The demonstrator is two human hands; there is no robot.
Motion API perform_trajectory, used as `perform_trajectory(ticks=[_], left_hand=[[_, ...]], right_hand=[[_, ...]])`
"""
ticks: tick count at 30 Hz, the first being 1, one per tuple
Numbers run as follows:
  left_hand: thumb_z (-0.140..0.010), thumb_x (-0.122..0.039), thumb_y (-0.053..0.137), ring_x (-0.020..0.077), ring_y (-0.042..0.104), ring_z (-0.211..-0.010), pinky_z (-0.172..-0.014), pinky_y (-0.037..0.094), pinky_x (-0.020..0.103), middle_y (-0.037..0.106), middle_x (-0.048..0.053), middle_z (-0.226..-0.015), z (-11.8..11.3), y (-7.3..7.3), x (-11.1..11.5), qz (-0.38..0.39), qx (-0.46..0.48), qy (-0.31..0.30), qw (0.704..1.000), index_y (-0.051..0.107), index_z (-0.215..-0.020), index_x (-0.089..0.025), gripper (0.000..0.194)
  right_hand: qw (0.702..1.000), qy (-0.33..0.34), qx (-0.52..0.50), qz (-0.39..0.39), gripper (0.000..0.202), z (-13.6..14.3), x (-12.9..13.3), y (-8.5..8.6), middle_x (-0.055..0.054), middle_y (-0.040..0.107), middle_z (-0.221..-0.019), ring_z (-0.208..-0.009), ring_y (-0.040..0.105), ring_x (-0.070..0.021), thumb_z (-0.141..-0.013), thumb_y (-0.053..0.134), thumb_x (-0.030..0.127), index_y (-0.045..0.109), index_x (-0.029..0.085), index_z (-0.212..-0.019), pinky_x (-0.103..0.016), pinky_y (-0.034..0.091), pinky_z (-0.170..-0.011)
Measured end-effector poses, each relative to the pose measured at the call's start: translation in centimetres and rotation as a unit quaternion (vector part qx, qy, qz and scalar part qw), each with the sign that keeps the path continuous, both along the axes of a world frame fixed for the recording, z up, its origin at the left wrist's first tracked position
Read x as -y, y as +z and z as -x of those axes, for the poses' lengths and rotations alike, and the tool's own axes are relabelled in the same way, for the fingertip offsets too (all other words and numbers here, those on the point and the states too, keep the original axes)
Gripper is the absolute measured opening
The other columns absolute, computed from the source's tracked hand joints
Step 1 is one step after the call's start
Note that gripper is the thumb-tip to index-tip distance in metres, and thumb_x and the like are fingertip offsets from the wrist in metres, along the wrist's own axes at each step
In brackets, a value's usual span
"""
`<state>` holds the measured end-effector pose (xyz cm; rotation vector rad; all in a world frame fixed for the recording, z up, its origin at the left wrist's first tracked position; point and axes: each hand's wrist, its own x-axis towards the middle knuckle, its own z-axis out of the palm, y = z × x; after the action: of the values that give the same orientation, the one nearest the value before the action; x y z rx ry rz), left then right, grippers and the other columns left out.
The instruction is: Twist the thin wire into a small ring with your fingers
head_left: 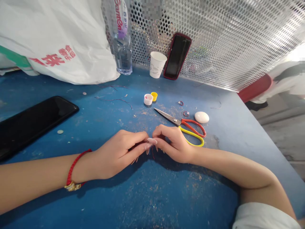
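Note:
My left hand (124, 151) and my right hand (172, 141) meet above the blue table, their fingertips pinched together. Between them is a thin dark red thread (153, 153), whose loose end hangs below the fingers; most of it is hidden. Scissors (176, 121) with one red and one yellow handle loop lie just beyond my right hand, blades pointing away to the left. Two small thread rings, one (180, 103) farther off and one (186, 113) nearer, rest beside a white egg-shaped object (201, 117). A white cap (148, 99) and a yellow cap (154, 96) stand behind the scissors.
On the left lies a black phone (35, 121). A white plastic bag (59, 41), a water bottle (122, 47), a paper cup (157, 65) and a red-edged phone (177, 56) stand along a perforated metal screen (214, 41). Thread scraps (119, 100) lie on the blue table (119, 203).

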<state>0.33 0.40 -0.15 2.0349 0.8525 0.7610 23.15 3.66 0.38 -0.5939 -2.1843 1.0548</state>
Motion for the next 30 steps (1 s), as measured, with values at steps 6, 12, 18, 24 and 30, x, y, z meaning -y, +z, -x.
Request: perform_trajectory(ticks=[6,12,18,24,30], left_hand=[[-0.113,-0.027,0.049,0.0087,0.056,-0.054,-0.056,0.041,0.022,0.06,-0.008,-0.064,0.15,-0.15,0.11,-0.013,0.006,-0.012,1.0,0.059,-0.084,-0.02,0.031],[-0.113,-0.022,0.051,0.0079,0.056,-0.055,-0.06,0.041,0.021,0.059,-0.009,-0.065,-0.04,-0.03,0.14,-0.026,0.016,-0.023,0.999,0.06,-0.085,-0.02,0.03],[-0.113,-0.022,0.05,0.0083,0.057,-0.059,-0.061,0.041,0.021,0.059,-0.008,-0.069,-0.01,0.18,0.21,-0.046,-0.002,-0.042,0.998,0.06,-0.087,-0.02,0.028],[-0.113,-0.022,0.049,0.0085,0.056,-0.059,-0.061,0.04,0.022,0.06,-0.008,-0.07,0.09,-0.24,0.05,-0.047,0.007,-0.036,0.998,0.059,-0.086,-0.02,0.028],[-0.11,-0.02,0.05,0.0071,0.055,-0.056,-0.058,0.039,0.02,0.059,-0.009,-0.065,0.02,-0.29,-0.06,-0.017,0.017,-0.025,0.999,0.058,-0.084,-0.02,0.027]], right_hand=[[1.0,0.017,0.001,0.0,0.032,-0.14,-0.07,-0.05,0.003,0.062,-0.071,-0.061,0.054,-0.009,-0.114,0.051,0.042,0.057,0.019,-0.092,-0.022,0.045,-0.062],[0.998,0.052,-0.006,0.034,0.026,-0.21,-0.18,-0.06,0.005,0.061,-0.071,-0.057,0.054,-0.0069,-0.114,0.053,0.033,0.056,0.019,-0.092,-0.02,0.046,-0.062],[0.995,0.072,-0.005,0.073,0.033,-0.07,-0.28,0.25,0.005,0.058,-0.069,-0.055,0.052,-0.0069,-0.113,0.054,0.04,0.053,0.02,-0.087,-0.021,0.045,-0.06],[0.99,0.065,-0.009,0.123,0.034,-0.04,-0.2,0.24,0.006,0.056,-0.069,-0.055,0.053,-0.0068,-0.112,0.056,0.043,0.053,0.02,-0.088,-0.02,0.046,-0.058],[0.986,0.035,-0.002,0.161,0.03,0.17,-0.11,0.16,0.006,0.059,-0.067,-0.054,0.055,-0.0078,-0.108,0.063,0.042,0.056,0.02,-0.089,-0.021,0.045,-0.057]])
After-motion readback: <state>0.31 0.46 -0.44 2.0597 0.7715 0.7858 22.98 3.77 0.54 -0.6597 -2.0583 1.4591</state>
